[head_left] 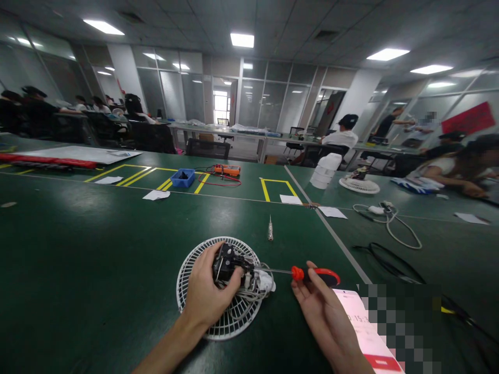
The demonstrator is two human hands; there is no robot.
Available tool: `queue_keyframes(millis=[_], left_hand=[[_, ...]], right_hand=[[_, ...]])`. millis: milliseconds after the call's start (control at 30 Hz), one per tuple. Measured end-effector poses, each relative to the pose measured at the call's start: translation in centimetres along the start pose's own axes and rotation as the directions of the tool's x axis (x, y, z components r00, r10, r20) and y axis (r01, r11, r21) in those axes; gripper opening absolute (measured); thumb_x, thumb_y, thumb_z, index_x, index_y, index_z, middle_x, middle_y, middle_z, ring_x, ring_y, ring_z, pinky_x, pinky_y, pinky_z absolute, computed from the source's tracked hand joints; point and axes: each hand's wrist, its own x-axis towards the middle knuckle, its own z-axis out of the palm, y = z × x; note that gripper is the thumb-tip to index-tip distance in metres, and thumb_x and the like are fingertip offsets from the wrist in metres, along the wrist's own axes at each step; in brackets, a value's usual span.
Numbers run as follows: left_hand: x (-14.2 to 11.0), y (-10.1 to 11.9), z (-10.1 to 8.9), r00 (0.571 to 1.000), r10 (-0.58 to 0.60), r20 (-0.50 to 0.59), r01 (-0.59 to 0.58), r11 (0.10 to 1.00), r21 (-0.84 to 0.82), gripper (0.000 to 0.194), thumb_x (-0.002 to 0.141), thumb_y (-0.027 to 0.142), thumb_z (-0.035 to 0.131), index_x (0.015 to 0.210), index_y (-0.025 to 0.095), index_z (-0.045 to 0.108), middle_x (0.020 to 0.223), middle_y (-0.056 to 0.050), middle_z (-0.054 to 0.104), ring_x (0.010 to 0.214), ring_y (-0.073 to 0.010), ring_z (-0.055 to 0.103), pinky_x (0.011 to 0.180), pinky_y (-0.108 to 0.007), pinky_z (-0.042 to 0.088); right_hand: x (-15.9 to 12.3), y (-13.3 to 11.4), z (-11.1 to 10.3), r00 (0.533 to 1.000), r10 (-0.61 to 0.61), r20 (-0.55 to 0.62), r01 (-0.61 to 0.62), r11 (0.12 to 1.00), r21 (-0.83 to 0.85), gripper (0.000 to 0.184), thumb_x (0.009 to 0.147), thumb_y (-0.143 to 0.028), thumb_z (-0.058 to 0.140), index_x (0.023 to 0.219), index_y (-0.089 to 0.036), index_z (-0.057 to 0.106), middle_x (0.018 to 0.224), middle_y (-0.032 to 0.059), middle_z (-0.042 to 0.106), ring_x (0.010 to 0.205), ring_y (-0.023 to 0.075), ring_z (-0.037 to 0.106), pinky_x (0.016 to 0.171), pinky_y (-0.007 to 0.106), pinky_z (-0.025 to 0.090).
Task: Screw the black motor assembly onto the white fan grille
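A round white fan grille (189,306) lies on the green table, with a black fan motor (224,264) and a tangle of wires on top. My left hand (210,291) is closed round the motor, thumb on its near side. To the right, my right hand (322,311) grips a screwdriver (298,274) by its red and black handle, palm partly turned up. The shaft runs level to the left and reaches the motor assembly; its tip cannot be made out. White plastic parts (265,282) sit beside the motor. A small clear-handled screwdriver (270,230) lies beyond the grille.
A lit phone (366,322) lies by my right forearm. Farther back are a blue bin (183,178), an orange multimeter (227,170) with red leads, and paper slips. Cables (393,218), another fan grille (358,185) and a seated person are to the right.
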Motion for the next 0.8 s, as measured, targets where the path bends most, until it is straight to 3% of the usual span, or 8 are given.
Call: queue_keyframes(millis=[167, 300, 400, 600, 733, 800], left_hand=[[0.17, 0.05, -0.08, 0.999, -0.049, -0.007, 0.049, 0.999, -0.010, 0.047, 0.087, 0.045, 0.065, 0.128, 0.024, 0.056, 0.124, -0.007, 0.066, 0.116, -0.0279, 0.062, 0.104, -0.050, 0.050], [0.32, 0.02, 0.06, 0.998, -0.060, -0.023, 0.060, 0.998, -0.013, 0.046, 0.085, 0.046, 0.068, 0.124, 0.024, 0.059, 0.119, -0.007, 0.068, 0.111, -0.0271, 0.064, 0.101, -0.048, 0.052], [0.32, 0.00, 0.12, 0.997, -0.060, -0.037, 0.059, 0.998, -0.020, 0.048, 0.083, 0.048, 0.069, 0.123, 0.023, 0.060, 0.118, -0.008, 0.068, 0.109, -0.0276, 0.065, 0.100, -0.048, 0.052], [0.26, 0.04, 0.11, 0.998, -0.051, -0.043, 0.051, 0.999, -0.015, 0.047, 0.081, 0.046, 0.070, 0.122, 0.024, 0.060, 0.116, -0.006, 0.069, 0.108, -0.0274, 0.065, 0.099, -0.048, 0.052], [0.22, 0.10, 0.06, 0.998, -0.049, -0.035, 0.048, 0.999, -0.021, 0.046, 0.083, 0.045, 0.069, 0.123, 0.024, 0.058, 0.117, -0.006, 0.068, 0.110, -0.0264, 0.064, 0.100, -0.048, 0.052], [0.24, 0.13, 0.05, 0.998, -0.052, -0.028, 0.052, 0.998, -0.021, 0.046, 0.083, 0.045, 0.069, 0.123, 0.024, 0.058, 0.117, -0.006, 0.068, 0.109, -0.0261, 0.064, 0.100, -0.048, 0.052]], right_hand=[[-0.17, -0.27, 0.18, 0.999, -0.038, 0.008, 0.038, 0.999, 0.037, 0.052, 0.053, -0.013, 0.092, 0.098, -0.023, 0.068, 0.094, 0.0010, 0.073, 0.095, 0.0192, 0.071, 0.087, 0.030, 0.060], [-0.23, -0.08, 0.14, 0.999, -0.032, 0.010, 0.031, 0.999, 0.024, 0.047, 0.060, -0.026, 0.094, 0.099, -0.024, 0.068, 0.085, -0.0010, 0.070, 0.083, 0.0172, 0.071, 0.072, 0.027, 0.061], [-0.15, -0.08, 0.03, 0.999, -0.042, 0.011, 0.042, 0.999, 0.001, 0.047, 0.060, -0.024, 0.094, 0.100, -0.024, 0.068, 0.084, -0.0025, 0.070, 0.077, 0.0147, 0.069, 0.066, 0.024, 0.060], [-0.17, -0.32, 0.12, 0.999, -0.046, 0.002, 0.045, 0.998, 0.047, 0.051, 0.054, -0.013, 0.093, 0.098, -0.024, 0.069, 0.096, 0.0008, 0.073, 0.097, 0.0194, 0.071, 0.087, 0.031, 0.060], [-0.10, -0.07, -0.03, 0.999, -0.048, -0.001, 0.048, 0.999, 0.010, 0.055, 0.059, -0.027, 0.094, 0.107, -0.025, 0.067, 0.090, -0.0013, 0.073, 0.084, 0.0184, 0.072, 0.071, 0.028, 0.062], [-0.11, -0.04, -0.09, 0.998, -0.058, -0.014, 0.058, 0.998, -0.002, 0.064, 0.056, -0.025, 0.096, 0.112, -0.025, 0.066, 0.087, -0.0017, 0.073, 0.081, 0.0173, 0.072, 0.067, 0.025, 0.061]])
